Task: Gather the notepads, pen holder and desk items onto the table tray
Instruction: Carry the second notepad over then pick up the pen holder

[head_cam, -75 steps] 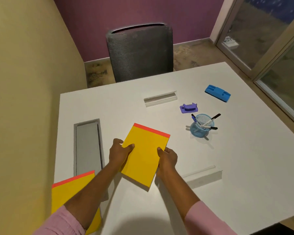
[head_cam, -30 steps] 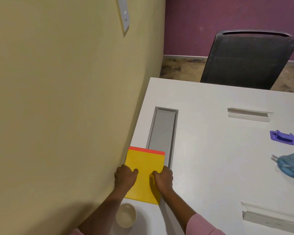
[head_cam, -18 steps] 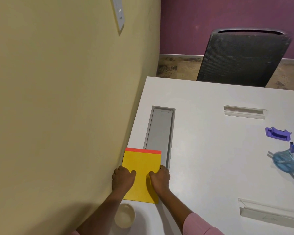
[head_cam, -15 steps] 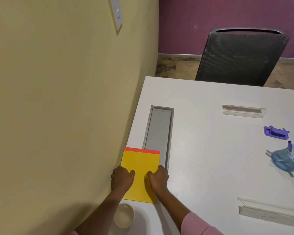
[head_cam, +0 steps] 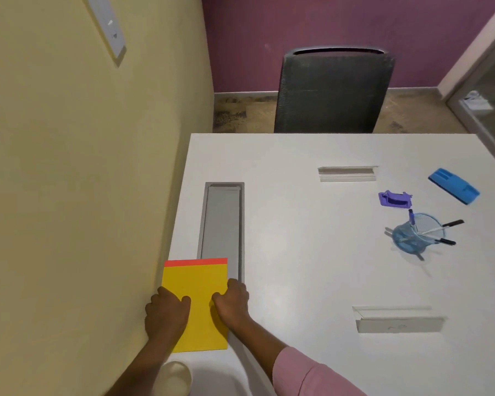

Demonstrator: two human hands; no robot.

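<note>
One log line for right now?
left hand, right hand: grip yellow notepad | yellow notepad: overlaps grey tray near end | pen holder: apart, right side

I am reaching both arms forward and low; my left hand (head_cam: 167,312) is gripping the left edge of the yellow notepad (head_cam: 196,281), thumb lying on top, fingers curled over the side; my right hand (head_cam: 232,304) is gripping the right edge likewise (knuckles up); my left forearm (head_cam: 140,364) is showing bare; my right forearm (head_cam: 255,341) is emerging from a pink sleeve (head_cam: 306,372).
</note>
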